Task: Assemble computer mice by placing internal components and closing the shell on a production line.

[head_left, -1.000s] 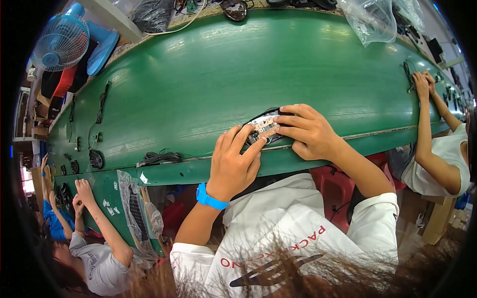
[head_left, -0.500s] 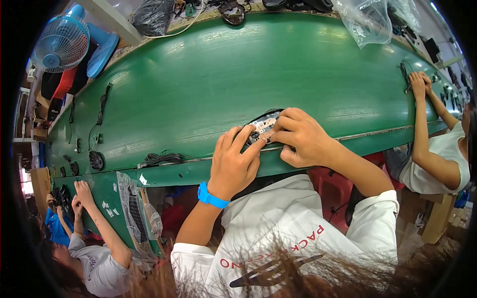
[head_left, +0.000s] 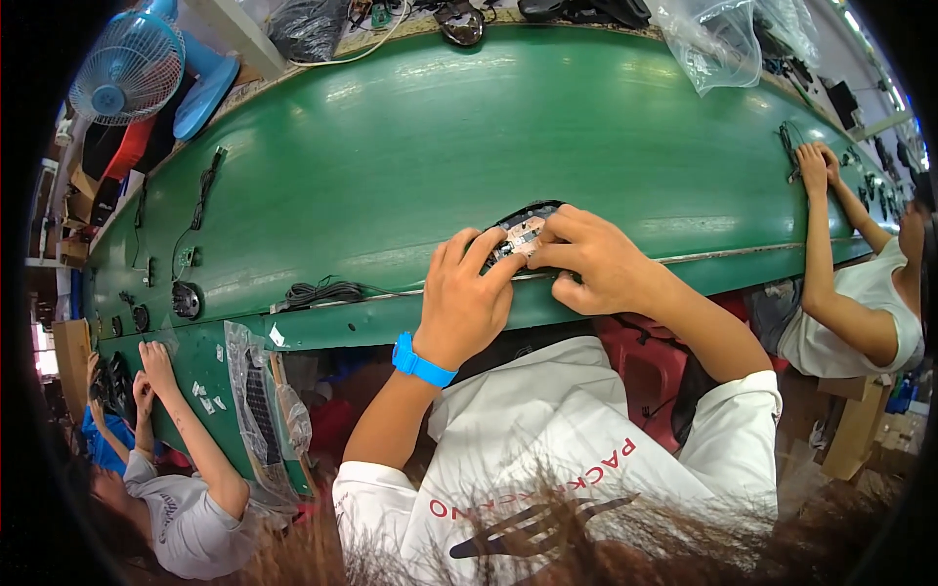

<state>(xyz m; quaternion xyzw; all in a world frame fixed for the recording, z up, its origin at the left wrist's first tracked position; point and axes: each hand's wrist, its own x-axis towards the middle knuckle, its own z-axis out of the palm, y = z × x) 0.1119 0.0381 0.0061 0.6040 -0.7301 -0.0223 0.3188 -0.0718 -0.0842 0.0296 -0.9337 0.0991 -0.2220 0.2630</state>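
Observation:
An opened black computer mouse [head_left: 522,232], its inner board showing, is held between my two hands at the near side of the green belt. My left hand [head_left: 463,296], with a blue band at the wrist, grips its left end with bent fingers. At the other end, the thumb and fingertips of my right hand [head_left: 594,258] pinch close together on the board. Anything small between those right fingertips is hidden. Left of my hands lies a coiled black cable [head_left: 320,293] along the belt's near edge.
The green belt [head_left: 391,166] stretches across. Mouse parts with cables, including a round black piece [head_left: 186,299], lie at left. Co-workers sit left [head_left: 200,523] and right [head_left: 848,322]. A blue fan [head_left: 127,73] stands far left; a clear plastic bag [head_left: 708,44] hangs over the far edge.
My view has shifted slightly. My hands stay on the mouse, which now tilts a little more and shows more of its board. The right fingers have moved slightly.

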